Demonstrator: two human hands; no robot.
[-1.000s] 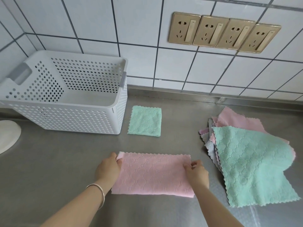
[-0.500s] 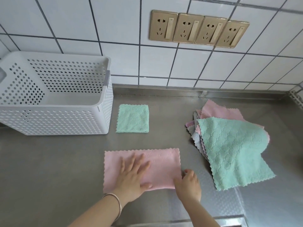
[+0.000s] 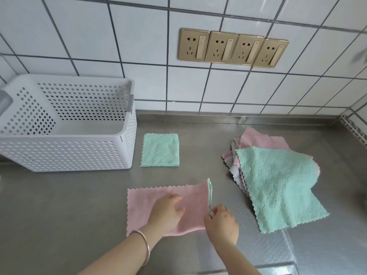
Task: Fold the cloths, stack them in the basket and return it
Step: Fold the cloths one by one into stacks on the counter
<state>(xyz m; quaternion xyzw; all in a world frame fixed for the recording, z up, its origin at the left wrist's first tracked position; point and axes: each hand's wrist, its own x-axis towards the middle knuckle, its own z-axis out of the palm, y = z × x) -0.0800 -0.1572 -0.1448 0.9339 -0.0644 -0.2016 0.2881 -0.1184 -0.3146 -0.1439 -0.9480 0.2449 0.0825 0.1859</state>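
Pink cloth [image 3: 168, 207], folded to a long strip, lies near the front edge of the steel counter [image 3: 79, 205], about midway along it. The left hand [image 3: 166, 212] rests palm down on the middle of this strip, fingers held loosely together and pointing toward the right, pressing the fabric flat; the forearm comes in from the front edge at a slant, with a thin metal bangle [image 3: 144, 245] around the wrist. The right hand [image 3: 221, 222] sits at the strip's right end, knuckles up, its fingertips pinched narrow on the near right corner of the cloth. That right end stands raised off the counter, its scalloped edge turned up so a greenish underside shows along it.

Toward the back of the counter, a green cloth [image 3: 159, 149] already folded into a small square lies flat, just beside the right wall of the white perforated basket [image 3: 65, 151]. The basket stands upright at the back left of the counter with nothing seen inside it. On the right half of the counter, well apart from the hands, lies a loose pile of unfolded cloths [image 3: 274, 175]: a large green one on top, pink and grey edges fanning out beneath it. Four brass-coloured wall sockets [image 3: 233, 48] sit in a row on the tiled wall behind.
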